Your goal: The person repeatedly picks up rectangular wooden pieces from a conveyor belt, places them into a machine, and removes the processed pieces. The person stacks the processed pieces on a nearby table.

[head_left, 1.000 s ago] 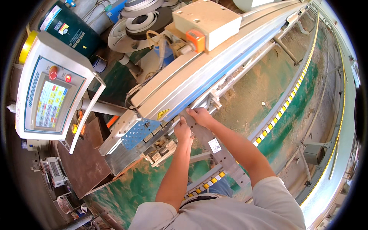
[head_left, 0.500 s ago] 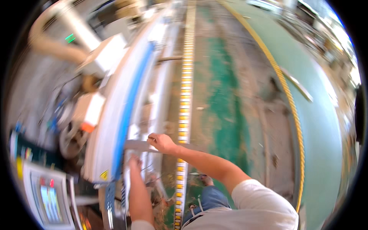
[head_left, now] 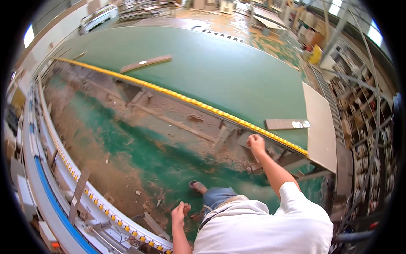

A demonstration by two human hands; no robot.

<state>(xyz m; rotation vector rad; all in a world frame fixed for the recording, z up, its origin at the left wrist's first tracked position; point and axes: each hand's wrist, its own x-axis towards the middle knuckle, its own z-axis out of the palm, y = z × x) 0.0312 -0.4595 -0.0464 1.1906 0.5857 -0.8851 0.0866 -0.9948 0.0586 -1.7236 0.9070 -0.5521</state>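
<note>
My right hand (head_left: 256, 144), fingers curled in and nothing visible in them, hangs just short of the yellow roller edge of a green-topped table (head_left: 220, 80). A short brown board (head_left: 286, 124) with a white label lies on the tabletop just beyond that hand. Low in front of my body is my left hand (head_left: 181, 212), its fingers loosely bent and apart, touching nothing. To the left, a narrow grey-brown board (head_left: 79, 194) rests across the machine's yellow-and-white roller rail (head_left: 99, 204). Another labelled board (head_left: 146, 63) lies farther off on the green top.
A long machine with a blue strip (head_left: 55, 203) runs along the left. Between it and the table is a worn green floor (head_left: 139, 146) strewn with dust and scraps. A pale panel (head_left: 319, 122) adjoins the table's right end, with packed shelves (head_left: 368, 144) beyond.
The view has swung right, from the machine to the table. My right hand has let go of the grey-brown board, left across the rail, and moved to the table edge; my left hand has also come away.
</note>
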